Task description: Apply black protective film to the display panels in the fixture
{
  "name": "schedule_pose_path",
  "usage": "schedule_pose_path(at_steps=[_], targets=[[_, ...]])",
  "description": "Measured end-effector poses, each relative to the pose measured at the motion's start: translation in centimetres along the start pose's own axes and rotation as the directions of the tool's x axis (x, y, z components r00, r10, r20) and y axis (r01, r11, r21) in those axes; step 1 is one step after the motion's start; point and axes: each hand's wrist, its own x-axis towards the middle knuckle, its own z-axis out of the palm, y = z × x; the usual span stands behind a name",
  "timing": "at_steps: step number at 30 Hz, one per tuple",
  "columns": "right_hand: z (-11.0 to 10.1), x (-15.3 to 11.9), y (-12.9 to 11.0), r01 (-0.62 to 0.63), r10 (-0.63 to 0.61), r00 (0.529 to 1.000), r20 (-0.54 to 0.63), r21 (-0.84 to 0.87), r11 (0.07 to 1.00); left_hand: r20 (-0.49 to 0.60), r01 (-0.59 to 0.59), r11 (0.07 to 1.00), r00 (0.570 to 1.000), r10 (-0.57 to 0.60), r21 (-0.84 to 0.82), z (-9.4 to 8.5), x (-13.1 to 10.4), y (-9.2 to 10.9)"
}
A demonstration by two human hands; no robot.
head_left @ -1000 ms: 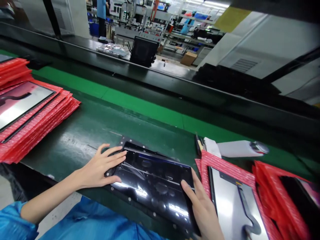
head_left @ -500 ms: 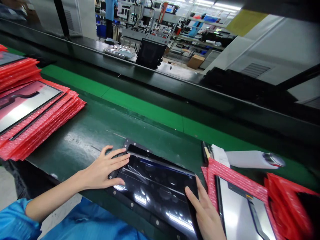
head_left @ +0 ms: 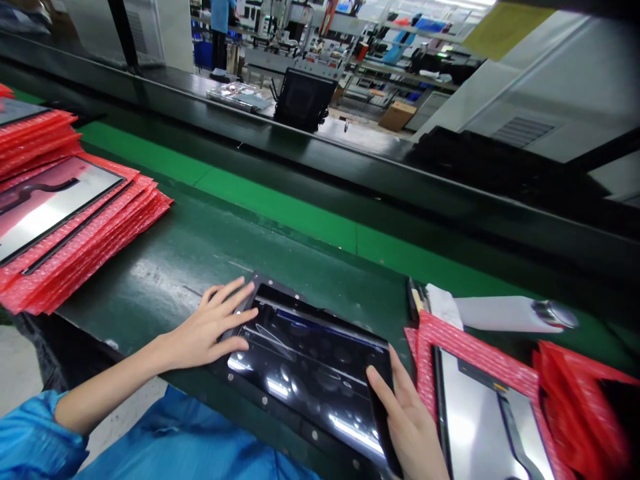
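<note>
A glossy black display panel (head_left: 305,383) lies on a black frame (head_left: 265,401) dotted with small round metal spots, close to the bench's front edge. My left hand (head_left: 213,327) is open, its fingers spread over the left end of the frame and the panel's left edge. At the other end, my right hand (head_left: 407,417) grips the panel's right edge, thumb on top and the other fingers at the side, partly hidden. Light reflections streak the panel's surface.
Stacked red bubble-wrap sleeves (head_left: 110,227) with a screen on top lie at left. At right are another silver-backed screen (head_left: 483,413) on red wrap, crumpled red sleeves (head_left: 575,400) and a white bottle (head_left: 500,313). A raised black ledge (head_left: 310,167) runs behind the bench.
The panel has slid slightly left on the frame, with my right hand moving along. My left hand's fingers have lifted a little and spread wider. The view has shifted slightly.
</note>
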Motion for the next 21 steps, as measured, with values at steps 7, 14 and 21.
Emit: schedule_pose_path(at_steps=[7,14,21], targets=[[0.2,-0.6,0.2,0.069,-0.069,0.998,-0.006,-0.049,0.996,0.023,0.026,0.999,0.999,-0.026,-0.021,-0.2,-0.2,-0.5],[0.9,-1.7,-0.6,0.053,-0.051,0.997,-0.05,0.031,0.998,0.102,-0.072,0.992,0.993,0.061,0.104,-0.7,0.1,-0.1],[0.9,-1.5,0.0,0.063,-0.061,0.996,-0.064,0.022,0.998,0.173,-0.16,0.972,0.976,0.131,0.172,-1.8,0.2,0.2]])
